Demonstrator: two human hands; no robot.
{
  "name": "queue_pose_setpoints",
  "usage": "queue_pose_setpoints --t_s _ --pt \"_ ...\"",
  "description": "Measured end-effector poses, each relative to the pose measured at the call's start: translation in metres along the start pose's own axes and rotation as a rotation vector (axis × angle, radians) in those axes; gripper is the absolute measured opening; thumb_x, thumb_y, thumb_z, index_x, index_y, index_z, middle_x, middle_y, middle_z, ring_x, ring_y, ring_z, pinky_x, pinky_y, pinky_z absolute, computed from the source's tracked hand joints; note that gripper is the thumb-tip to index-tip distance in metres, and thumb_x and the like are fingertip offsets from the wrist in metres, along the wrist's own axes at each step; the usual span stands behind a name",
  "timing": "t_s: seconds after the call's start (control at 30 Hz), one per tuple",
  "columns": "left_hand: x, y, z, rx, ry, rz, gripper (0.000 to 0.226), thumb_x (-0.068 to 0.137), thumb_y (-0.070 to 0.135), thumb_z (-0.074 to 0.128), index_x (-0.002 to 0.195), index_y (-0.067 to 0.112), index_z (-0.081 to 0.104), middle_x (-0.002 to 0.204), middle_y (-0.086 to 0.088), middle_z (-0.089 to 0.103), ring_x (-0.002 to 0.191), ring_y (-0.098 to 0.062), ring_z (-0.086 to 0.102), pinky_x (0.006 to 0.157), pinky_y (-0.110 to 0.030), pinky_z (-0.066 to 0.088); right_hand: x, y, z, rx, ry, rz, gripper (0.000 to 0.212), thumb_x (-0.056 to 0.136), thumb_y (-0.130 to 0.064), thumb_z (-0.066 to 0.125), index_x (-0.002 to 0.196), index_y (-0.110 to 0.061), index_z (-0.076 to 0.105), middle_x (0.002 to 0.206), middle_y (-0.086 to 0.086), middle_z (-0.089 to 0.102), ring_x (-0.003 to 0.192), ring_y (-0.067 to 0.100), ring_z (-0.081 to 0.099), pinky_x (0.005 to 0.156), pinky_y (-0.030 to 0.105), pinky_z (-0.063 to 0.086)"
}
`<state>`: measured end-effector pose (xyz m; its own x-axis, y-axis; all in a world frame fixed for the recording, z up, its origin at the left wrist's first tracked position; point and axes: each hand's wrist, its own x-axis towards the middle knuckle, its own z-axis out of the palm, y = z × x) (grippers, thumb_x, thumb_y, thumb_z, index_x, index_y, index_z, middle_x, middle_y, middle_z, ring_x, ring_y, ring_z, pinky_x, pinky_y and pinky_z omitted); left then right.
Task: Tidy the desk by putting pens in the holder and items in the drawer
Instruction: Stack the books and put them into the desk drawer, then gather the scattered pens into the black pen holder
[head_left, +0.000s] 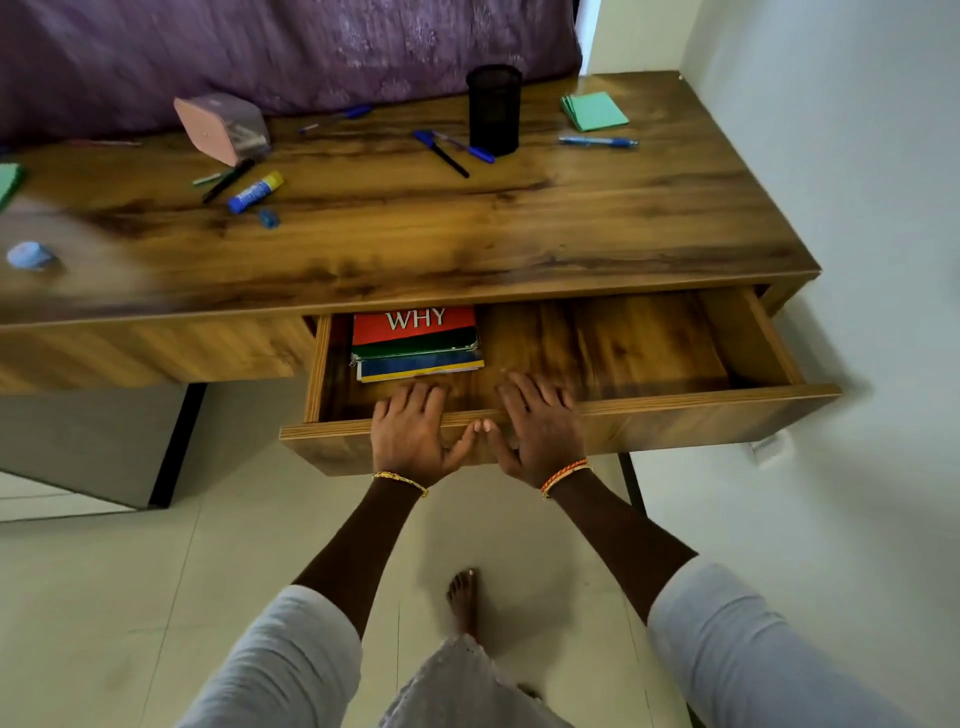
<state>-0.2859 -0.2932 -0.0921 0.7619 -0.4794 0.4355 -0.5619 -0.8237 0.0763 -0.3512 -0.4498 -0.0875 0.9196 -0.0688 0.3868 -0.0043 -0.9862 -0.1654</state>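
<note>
The wooden drawer stands pulled out under the desk. My left hand and my right hand both grip its front panel, fingers hooked over the top edge into the drawer, thumbs on the outer face. A stack of books with a red cover lies inside at the left. On the desk stand a black mesh pen holder and scattered pens: two crossed ones beside the holder, a blue pen to its right, another pen at the back, a black marker.
A blue glue stick, a small blue sharpener, a pink and clear pouch, green sticky notes and a light blue tape roll lie on the desk. A white wall is at the right; purple bedding lies behind.
</note>
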Motion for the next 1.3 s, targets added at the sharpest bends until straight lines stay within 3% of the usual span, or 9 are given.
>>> queue_pose_setpoints --t_s 0.13,0.3,0.43,0.67,0.73,0.9,1.07,1.17,1.3 --pt "0.055 -0.012 0.014 -0.019 -0.124 -0.035 0.080 0.072 0.071 0.040 0.125 0.013 0.055 0.136 -0.011 0.053 0.133 -0.029 0.037 0.095 -0.046 0.044 0.055 0.021 0.011 -0.016 -0.074 0.009 0.055 0.086 -0.044 0.036 0.126 -0.010 0.053 0.144 0.010 0.045 0.134 0.024 0.039 0.107 0.044 0.027" --pt "0.089 -0.024 0.029 0.032 -0.132 -0.002 0.095 0.073 0.073 0.041 0.143 0.010 0.030 0.151 -0.018 0.030 0.141 -0.030 0.019 0.114 -0.045 0.014 0.089 0.038 0.028 -0.075 -0.104 -0.038 0.049 0.088 -0.039 0.038 0.129 -0.013 0.046 0.151 0.013 0.033 0.143 0.027 0.021 0.115 0.053 0.008" --pt "0.118 -0.034 0.046 0.020 -0.127 0.030 0.079 0.077 0.063 0.045 0.137 0.012 0.040 0.142 -0.010 0.048 0.132 -0.026 0.041 0.110 -0.044 0.018 0.103 0.041 0.043 0.046 0.035 0.004 0.027 0.086 -0.026 0.040 0.108 -0.014 0.049 0.143 0.012 0.045 0.139 0.025 0.031 0.113 0.059 0.018" --pt "0.125 -0.039 0.067 -0.014 0.101 0.032 0.058 0.084 0.060 0.039 0.125 0.019 0.047 0.125 -0.007 0.063 0.120 -0.023 0.042 0.091 -0.040 0.031 0.118 0.037 0.062 0.113 0.281 0.089 0.016 0.097 -0.028 0.036 0.093 -0.017 0.047 0.123 0.008 0.062 0.125 0.019 0.045 0.108 0.048 0.022" --pt "0.126 -0.038 0.067 -0.003 0.104 0.034 0.057 0.084 0.058 0.040 0.125 0.019 0.047 0.124 -0.007 0.064 0.119 -0.023 0.042 0.091 -0.040 0.031 0.121 0.040 0.064 0.099 0.309 0.075 0.010 0.093 -0.028 0.046 0.092 -0.018 0.047 0.118 0.007 0.065 0.121 0.018 0.047 0.104 0.046 0.027" --pt "0.126 -0.037 0.066 -0.004 0.087 0.037 0.057 0.078 0.054 0.050 0.124 0.019 0.048 0.124 -0.006 0.064 0.119 -0.023 0.042 0.090 -0.040 0.031 0.125 0.042 0.061 0.059 0.327 0.077 0.012 0.084 -0.030 0.052 0.086 -0.019 0.046 0.106 0.007 0.070 0.112 0.017 0.049 0.098 0.044 0.029" --pt "0.131 -0.040 0.057 -0.009 0.037 0.055 0.057 0.077 0.057 0.048 0.121 0.021 0.047 0.120 -0.004 0.067 0.115 -0.022 0.043 0.086 -0.040 0.031 0.127 0.041 0.056 0.028 0.308 0.083 0.030 0.096 -0.042 0.030 0.086 -0.020 0.047 0.101 0.005 0.071 0.101 0.020 0.048 0.088 0.042 0.037" --pt "0.138 -0.041 0.052 -0.012 0.034 0.064 0.057 0.073 0.060 0.050 0.113 0.020 0.055 0.113 -0.002 0.069 0.107 -0.021 0.047 0.080 -0.037 0.036 0.137 0.037 0.046 0.030 0.227 0.135 0.028 0.075 -0.042 0.051 0.088 -0.017 0.053 0.090 0.007 0.066 0.087 0.022 0.048 0.076 0.039 0.044" --pt "0.150 -0.040 0.029 -0.145 -0.025 0.056 0.050 0.069 0.056 0.049 0.095 0.018 0.067 0.097 -0.001 0.068 0.085 -0.025 0.058 0.070 -0.034 0.041 0.156 0.030 0.024 0.246 0.201 0.279 0.025 0.058 -0.036 0.051 0.060 -0.011 0.055 0.068 0.006 0.054 0.070 0.027 0.052 0.067 0.036 0.043"
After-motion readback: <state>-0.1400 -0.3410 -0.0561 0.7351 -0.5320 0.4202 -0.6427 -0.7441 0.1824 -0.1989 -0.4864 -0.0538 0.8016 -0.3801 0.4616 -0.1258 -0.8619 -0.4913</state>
